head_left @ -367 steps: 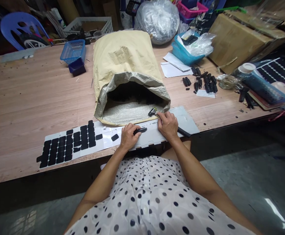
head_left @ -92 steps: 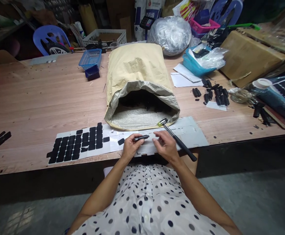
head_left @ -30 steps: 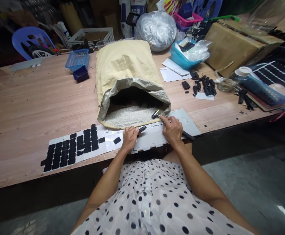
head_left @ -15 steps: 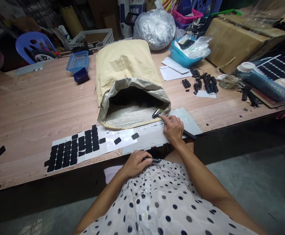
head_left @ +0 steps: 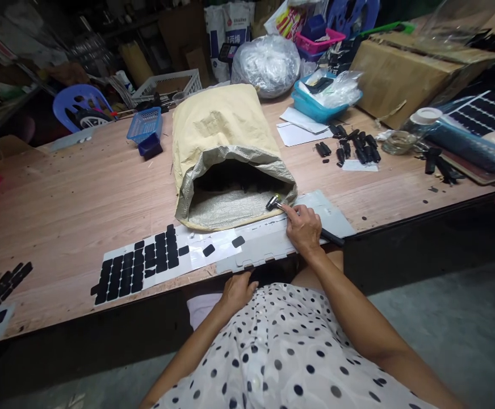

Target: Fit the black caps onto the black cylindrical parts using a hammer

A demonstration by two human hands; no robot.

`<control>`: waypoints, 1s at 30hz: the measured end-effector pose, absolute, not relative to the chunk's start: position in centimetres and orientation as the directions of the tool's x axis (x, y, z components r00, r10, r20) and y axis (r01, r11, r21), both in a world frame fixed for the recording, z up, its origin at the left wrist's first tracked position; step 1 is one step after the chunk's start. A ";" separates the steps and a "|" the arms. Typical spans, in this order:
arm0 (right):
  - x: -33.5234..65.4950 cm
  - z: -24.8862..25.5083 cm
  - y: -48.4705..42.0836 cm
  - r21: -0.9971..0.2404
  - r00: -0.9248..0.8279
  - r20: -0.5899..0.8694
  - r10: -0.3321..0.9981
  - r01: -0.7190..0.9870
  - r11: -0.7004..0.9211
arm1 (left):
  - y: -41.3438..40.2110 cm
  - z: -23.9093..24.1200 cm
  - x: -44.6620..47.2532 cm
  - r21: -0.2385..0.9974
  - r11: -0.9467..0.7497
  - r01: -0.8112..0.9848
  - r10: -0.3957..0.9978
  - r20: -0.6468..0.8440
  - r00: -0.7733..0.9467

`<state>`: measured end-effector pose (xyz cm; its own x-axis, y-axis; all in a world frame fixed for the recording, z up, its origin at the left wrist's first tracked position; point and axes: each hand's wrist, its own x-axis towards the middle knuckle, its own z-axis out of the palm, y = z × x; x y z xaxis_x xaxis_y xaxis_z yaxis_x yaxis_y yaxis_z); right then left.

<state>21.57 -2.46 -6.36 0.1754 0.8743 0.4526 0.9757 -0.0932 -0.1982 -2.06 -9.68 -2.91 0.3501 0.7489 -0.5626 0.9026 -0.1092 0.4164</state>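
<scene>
My right hand (head_left: pixel 304 228) is wrapped round a small hammer (head_left: pixel 273 202), its metal head at the mouth of a yellow woven sack (head_left: pixel 224 116) and its black handle reaching out to the right. The sack lies with its silvery-lined mouth open towards me, dark inside. Below the table's front edge, my left hand (head_left: pixel 238 292) is at my lap with its fingers curled; whatever they may hold is hidden. Under my right hand lies a grey board (head_left: pixel 322 213). Left of it, rows of black rounded pieces (head_left: pixel 125 274) lie on a white sheet (head_left: pixel 183 261).
A blue basket (head_left: pixel 144 124) stands behind on the left. Small black parts (head_left: pixel 358 146) lie to the right, near a turquoise basin (head_left: pixel 322 105) and a cardboard box (head_left: pixel 405 71). More black pieces (head_left: pixel 3 292) are at the far left.
My left hand has shifted slightly left and down, and the dark thin object it held no longer shows. My right hand keeps its hold on the hammer. The view has turned left.
</scene>
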 end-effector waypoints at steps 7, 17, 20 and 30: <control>21.3 -6.4 -2.6 -0.170 0.166 0.475 0.864 0.981 -0.095 | -5.3 2.0 -2.3 0.811 0.134 0.570 0.631 -0.513 0.582; 21.3 -6.4 -2.8 -0.153 0.145 0.477 0.867 0.985 -0.081 | 13.3 1.9 6.3 0.698 0.181 0.693 0.981 -0.080 -0.175; 21.2 -6.2 -2.9 -0.170 0.153 0.470 0.869 0.982 -0.081 | 13.8 1.2 5.5 0.717 0.194 0.669 0.978 -0.090 -0.187; 21.6 -6.0 -3.0 -0.212 0.172 0.435 0.884 0.974 -0.085 | 0.9 -2.2 -1.9 0.789 -0.186 0.585 0.962 0.024 0.274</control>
